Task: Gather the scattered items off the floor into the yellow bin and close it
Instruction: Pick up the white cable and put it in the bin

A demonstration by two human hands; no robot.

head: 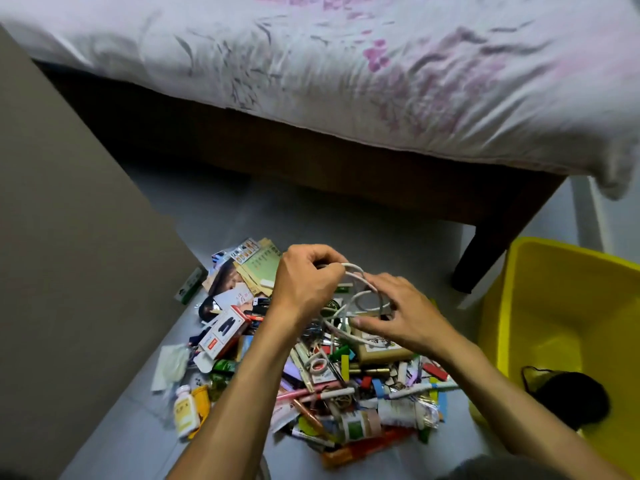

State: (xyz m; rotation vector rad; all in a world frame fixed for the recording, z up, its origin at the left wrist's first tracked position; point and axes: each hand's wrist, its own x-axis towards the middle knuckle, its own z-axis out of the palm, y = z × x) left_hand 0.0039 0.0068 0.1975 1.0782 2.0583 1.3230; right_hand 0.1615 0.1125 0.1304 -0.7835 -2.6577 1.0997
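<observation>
White cable (360,299), one coil, pinched by left hand (306,282); right hand (398,315) fingers spread over it (yellow bin (540,306) beside the pile (311,375)).

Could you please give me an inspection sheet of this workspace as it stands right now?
Surface: grey floor, largely covered by the pile.
Job's things: yellow bin at right, open, no lid seen, dark object inside; pile of scattered items on the floor.
Clutter: red box, white pill bottle, pens, tape rolls, cards.
Grippers: left hand pinches the cable; right hand touches its loops, fingers fairly straight.
Cables: white cable looped between both hands.
Surroundings: bed with floral sheet; brown panel at left.
</observation>
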